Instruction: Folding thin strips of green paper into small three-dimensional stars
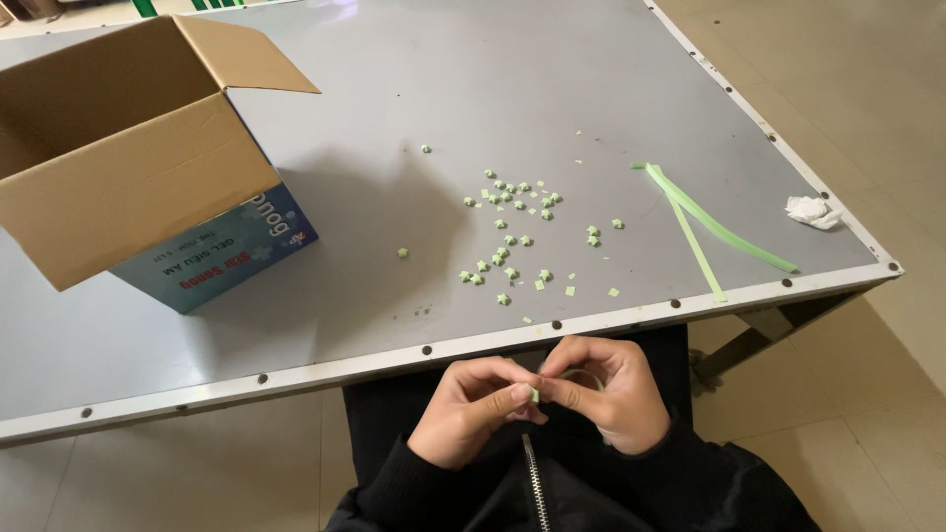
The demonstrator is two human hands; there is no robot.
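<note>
Because the grey table (414, 89) fills most of the frame and the hands work below its near edge, over the lap at bottom centre, anything that slips from the fingers would likely drop onto the dark clothing or the tiled floor (887, 394) rather than onto the tabletop. The open cardboard box (128, 167) at upper left stands well apart from the work and looks to pose little risk. The long green paper strips (705, 222) at right of centre lie near the table's right edge, just beside a crumpled white scrap (813, 211), and a draught or a passing sleeve could sweep them off. The scatter of small green folded stars (512, 232) in the middle of the frame sits loose with tiny paper offcuts among them, so a nudge of the table could roll some toward the near rim. The left hand (473, 409) is curled, thumb and forefinger pinched together on a small green paper piece (534, 393). The right hand (606, 394) is likewise curled and pinches the same piece from the other side, with a pale loop of strip showing at its fingers. The piece is so small that too hard a squeeze might crush it, and how far it is folded cannot be told.
</note>
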